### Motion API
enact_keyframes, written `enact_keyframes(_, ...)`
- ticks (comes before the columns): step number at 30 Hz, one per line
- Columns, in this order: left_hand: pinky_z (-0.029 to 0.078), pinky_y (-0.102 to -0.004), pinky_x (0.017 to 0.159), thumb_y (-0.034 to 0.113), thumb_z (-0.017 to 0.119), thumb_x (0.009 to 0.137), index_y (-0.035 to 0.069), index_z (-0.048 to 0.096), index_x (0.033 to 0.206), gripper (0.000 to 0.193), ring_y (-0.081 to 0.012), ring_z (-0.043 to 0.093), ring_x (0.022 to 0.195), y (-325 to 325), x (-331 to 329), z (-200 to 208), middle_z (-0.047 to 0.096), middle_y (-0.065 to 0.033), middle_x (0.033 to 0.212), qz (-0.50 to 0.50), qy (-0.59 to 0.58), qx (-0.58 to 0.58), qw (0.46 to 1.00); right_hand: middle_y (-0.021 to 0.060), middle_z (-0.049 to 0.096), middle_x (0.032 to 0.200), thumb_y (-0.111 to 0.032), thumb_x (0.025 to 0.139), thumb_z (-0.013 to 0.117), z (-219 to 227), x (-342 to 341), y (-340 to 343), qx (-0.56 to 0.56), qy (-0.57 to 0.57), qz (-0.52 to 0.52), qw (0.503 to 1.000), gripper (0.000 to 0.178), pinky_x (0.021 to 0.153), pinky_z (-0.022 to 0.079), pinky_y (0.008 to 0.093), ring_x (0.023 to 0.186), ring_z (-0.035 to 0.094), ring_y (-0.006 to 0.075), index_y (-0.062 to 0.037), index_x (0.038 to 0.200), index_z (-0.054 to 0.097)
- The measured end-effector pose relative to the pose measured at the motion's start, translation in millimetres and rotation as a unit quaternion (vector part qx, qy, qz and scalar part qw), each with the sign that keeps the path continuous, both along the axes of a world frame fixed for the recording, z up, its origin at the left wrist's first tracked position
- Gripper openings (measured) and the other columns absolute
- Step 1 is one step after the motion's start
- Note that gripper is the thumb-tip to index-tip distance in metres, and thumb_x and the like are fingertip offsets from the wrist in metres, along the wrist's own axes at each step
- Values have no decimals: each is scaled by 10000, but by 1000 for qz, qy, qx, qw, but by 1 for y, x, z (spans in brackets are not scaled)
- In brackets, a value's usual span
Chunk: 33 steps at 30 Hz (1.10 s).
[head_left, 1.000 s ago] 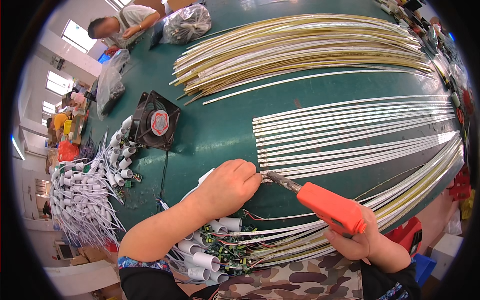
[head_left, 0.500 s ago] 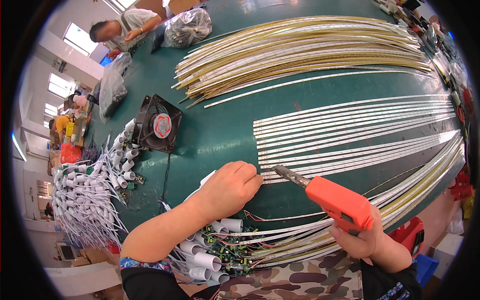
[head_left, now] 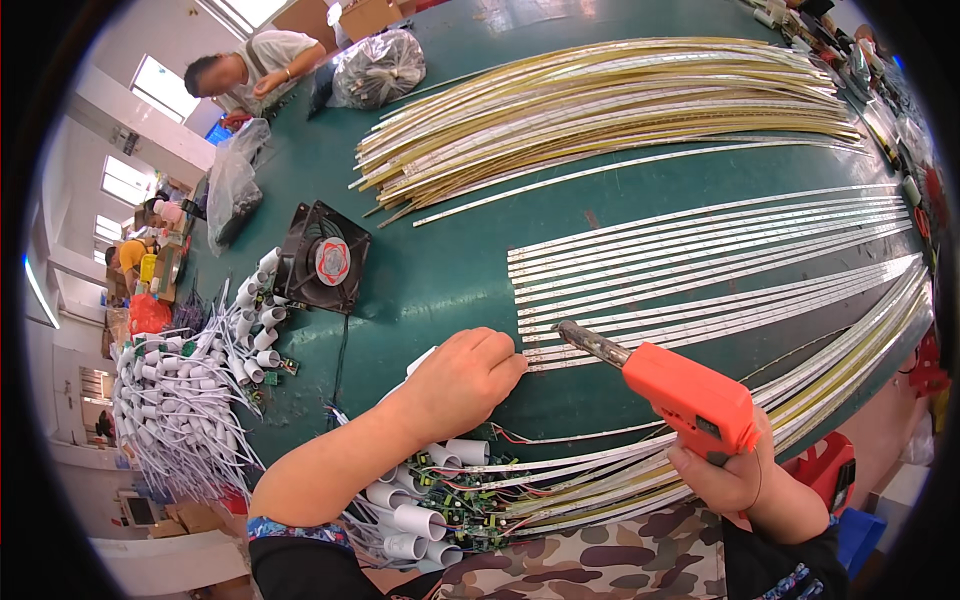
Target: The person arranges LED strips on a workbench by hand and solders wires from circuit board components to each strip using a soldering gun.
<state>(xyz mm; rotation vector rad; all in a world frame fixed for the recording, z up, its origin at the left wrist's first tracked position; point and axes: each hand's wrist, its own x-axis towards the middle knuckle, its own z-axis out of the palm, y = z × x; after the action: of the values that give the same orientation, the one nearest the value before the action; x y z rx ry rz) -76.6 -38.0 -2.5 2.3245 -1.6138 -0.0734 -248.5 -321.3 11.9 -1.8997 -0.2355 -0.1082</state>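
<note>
My right hand (head_left: 728,468) grips a red soldering gun (head_left: 690,400) by its handle. The gun's metal tip points left, over the near ends of a row of slim white LED strips (head_left: 640,290) laid side by side. My left hand (head_left: 465,378) is closed, fingertips pinched together at the left end of the nearest strip of that row. What those fingers hold is hidden. A white piece (head_left: 420,360) shows partly behind the left hand. Below my left forearm lie white tubular housings (head_left: 418,522) with green circuit boards (head_left: 465,500), wired to more strips (head_left: 600,490).
A black fan (head_left: 322,258) stands on the green table (head_left: 440,270), left of the strips. A heap of white housings and cables (head_left: 185,420) lies far left. Beyond are a big strip bundle (head_left: 600,115) and plastic bags (head_left: 378,68). Another person (head_left: 265,75) sits at the far left.
The soldering gun has shifted slightly right, its tip a little farther from my left fingertips. My left hand stays at the strip end. The whole view has moved slightly.
</note>
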Motion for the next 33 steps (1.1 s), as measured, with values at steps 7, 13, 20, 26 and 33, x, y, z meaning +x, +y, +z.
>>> enact_keyframes(7, 493, -381, 771, 32, 656, 772, 19, 654, 952, 181, -281, 590, 845, 2, 7, -3, 575, -96, 885, 0, -2, -5, 1000, 132, 633, 938, -49, 740, 698, 4, 10, -1, 1, 22, 4, 1000, 447, 639, 487, 318, 704, 611, 228, 29, 1165, 584)
enact_keyframes(13, 501, -384, 773, 66, 653, 774, 25, 645, 940, 172, -275, 597, 866, 1, 8, 12, 583, -90, 902, -6, 9, -22, 1000, 168, 583, 1230, 27, 748, 589, -15, -17, -6, 107, 83, -84, 987, 654, 779, 464, 284, 971, 584, 162, 31, 1376, 407)
enact_keyframes(20, 510, -385, 812, 49, 689, 762, 30, 661, 955, 196, -292, 625, 883, 149, 17, 65, 643, -110, 936, 261, -54, -47, 963, 182, 578, 1219, -37, 773, 592, -12, -13, -15, 142, 93, -173, 970, 645, 645, 427, 216, 756, 528, 96, 53, 1378, 388)
enact_keyframes(26, 439, -421, 976, 35, 654, 751, 63, 623, 1130, 382, -320, 549, 1140, 268, 17, 47, 601, -125, 1175, 424, -140, 52, 893, 199, 575, 1209, -90, 786, 591, -12, -4, -11, 145, 71, -161, 974, 599, 628, 443, 215, 689, 521, 87, 68, 1335, 412)
enact_keyframes(33, 387, -447, 1010, 12, 609, 752, 99, 622, 1119, 377, -274, 561, 1106, 277, 27, 16, 611, -69, 1032, 337, -159, 212, 904, 188, 593, 1170, -84, 751, 630, 1, -1, 4, 159, 93, -164, 969, 652, 592, 462, 229, 666, 534, 96, 60, 1345, 401)
